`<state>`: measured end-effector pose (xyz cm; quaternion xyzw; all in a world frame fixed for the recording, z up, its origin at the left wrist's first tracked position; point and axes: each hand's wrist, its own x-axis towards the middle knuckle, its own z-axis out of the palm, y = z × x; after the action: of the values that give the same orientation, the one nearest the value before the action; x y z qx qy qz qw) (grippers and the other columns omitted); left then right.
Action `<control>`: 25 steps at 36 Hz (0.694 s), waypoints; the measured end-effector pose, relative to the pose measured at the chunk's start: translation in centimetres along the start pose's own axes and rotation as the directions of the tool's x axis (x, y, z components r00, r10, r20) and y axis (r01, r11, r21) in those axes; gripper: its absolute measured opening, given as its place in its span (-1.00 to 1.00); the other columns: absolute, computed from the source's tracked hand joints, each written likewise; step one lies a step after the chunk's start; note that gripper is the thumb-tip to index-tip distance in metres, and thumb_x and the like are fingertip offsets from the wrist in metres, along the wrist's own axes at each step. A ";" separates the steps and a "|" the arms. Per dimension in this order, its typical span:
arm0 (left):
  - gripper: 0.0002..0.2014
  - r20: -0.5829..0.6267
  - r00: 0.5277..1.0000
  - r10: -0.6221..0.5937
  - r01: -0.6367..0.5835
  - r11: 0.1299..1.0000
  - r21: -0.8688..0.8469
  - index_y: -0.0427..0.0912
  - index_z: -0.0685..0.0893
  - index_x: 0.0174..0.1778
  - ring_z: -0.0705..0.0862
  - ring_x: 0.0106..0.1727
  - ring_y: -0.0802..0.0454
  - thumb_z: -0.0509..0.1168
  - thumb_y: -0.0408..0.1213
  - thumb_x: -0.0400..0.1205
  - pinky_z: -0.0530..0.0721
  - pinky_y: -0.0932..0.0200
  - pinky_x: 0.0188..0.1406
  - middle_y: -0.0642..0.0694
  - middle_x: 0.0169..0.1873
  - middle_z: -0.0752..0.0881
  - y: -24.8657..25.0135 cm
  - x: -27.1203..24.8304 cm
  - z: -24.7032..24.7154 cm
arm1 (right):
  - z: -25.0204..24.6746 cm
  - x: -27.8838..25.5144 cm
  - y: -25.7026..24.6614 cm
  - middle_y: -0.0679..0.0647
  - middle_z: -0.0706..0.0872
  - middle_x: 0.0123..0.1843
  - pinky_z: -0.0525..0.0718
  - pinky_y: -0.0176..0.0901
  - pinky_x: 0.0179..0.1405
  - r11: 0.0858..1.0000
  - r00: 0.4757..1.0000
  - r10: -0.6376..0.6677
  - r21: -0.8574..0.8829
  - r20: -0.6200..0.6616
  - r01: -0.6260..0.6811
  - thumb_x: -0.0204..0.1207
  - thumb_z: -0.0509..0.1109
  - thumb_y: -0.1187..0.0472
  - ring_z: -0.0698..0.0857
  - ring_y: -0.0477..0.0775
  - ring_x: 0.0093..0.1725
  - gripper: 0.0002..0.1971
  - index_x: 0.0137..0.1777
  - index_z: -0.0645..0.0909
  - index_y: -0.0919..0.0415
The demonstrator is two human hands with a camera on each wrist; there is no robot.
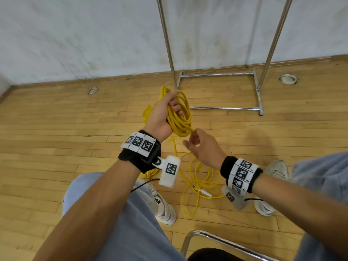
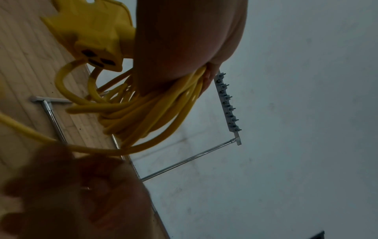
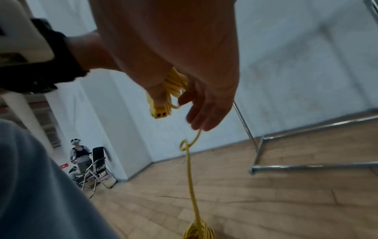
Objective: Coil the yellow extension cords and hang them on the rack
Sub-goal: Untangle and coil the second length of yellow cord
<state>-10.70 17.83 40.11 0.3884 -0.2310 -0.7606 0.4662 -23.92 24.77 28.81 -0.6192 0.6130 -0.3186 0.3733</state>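
My left hand grips a coil of yellow extension cord held up above the floor, fingers wrapped through the loops. The cord's yellow socket end hangs behind that hand. My right hand is just below the coil, and its thumb and fingers lightly pinch the trailing strand. That strand drops to loose loops on the floor between my feet. The chrome rack stands against the wall right behind the coil. Its hook bar shows in the left wrist view.
A chrome chair frame is under me at the bottom edge. My white shoes flank the loose cord. A second yellow bundle lies beneath my left wrist. Another person stands by a folding chair in the far corner.
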 end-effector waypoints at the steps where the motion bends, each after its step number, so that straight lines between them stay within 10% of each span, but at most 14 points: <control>1: -0.63 -0.002 1.000 0.007 -0.007 1.000 0.014 -0.04 0.46 -0.36 0.42 -0.51 0.18 0.25 -0.23 0.80 0.47 0.24 -0.42 0.09 -0.52 0.37 0.0 0.0 0.1 | -0.1 -0.1 -0.2 -0.01 0.70 0.07 0.68 -0.06 -0.07 1.000 0.998 -0.023 -0.012 -0.061 0.022 0.67 0.42 -0.09 0.71 -0.02 0.04 -0.69 0.13 0.47 0.11; 5: -0.64 -0.026 1.000 0.017 -0.016 0.998 0.054 -0.05 0.51 -0.37 0.44 -0.51 0.17 0.28 -0.24 0.79 0.50 0.23 -0.44 0.07 -0.52 0.41 -0.3 0.0 -0.2 | -0.6 -0.2 0.3 0.01 0.66 0.16 0.66 0.00 -0.03 0.986 0.985 -0.157 -0.074 -0.076 0.152 0.76 0.31 0.06 0.67 0.03 0.06 -0.80 0.28 0.47 0.11; 12: -0.68 -0.069 0.998 -0.001 0.006 0.997 0.078 -0.06 0.52 -0.34 0.46 -0.52 0.15 0.29 -0.25 0.78 0.53 0.22 -0.45 0.06 -0.52 0.43 -0.7 0.1 -0.5 | -1.0 -0.7 1.2 0.03 0.63 -0.26 0.53 0.02 -0.25 0.975 0.974 -0.182 -0.101 0.134 0.196 0.79 0.30 0.20 0.59 0.02 -0.29 -0.71 -0.22 0.50 0.04; 25: -0.64 -0.011 1.000 0.019 -0.018 0.996 0.087 -0.05 0.45 -0.37 0.38 -0.52 0.14 0.25 -0.26 0.79 0.46 0.22 -0.44 0.04 -0.49 0.35 -0.2 0.2 -0.5 | -0.2 -1.2 9.9 0.00 0.83 -0.21 0.80 -0.09 -0.16 0.932 0.885 0.244 -0.349 0.396 -0.101 0.78 0.29 0.01 0.85 -0.01 -0.23 -0.82 0.09 0.64 0.09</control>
<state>-10.45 17.76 39.58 0.4106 -0.2649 -0.7432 0.4571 -29.30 26.26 20.55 -0.6683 0.6114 -0.0352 0.4223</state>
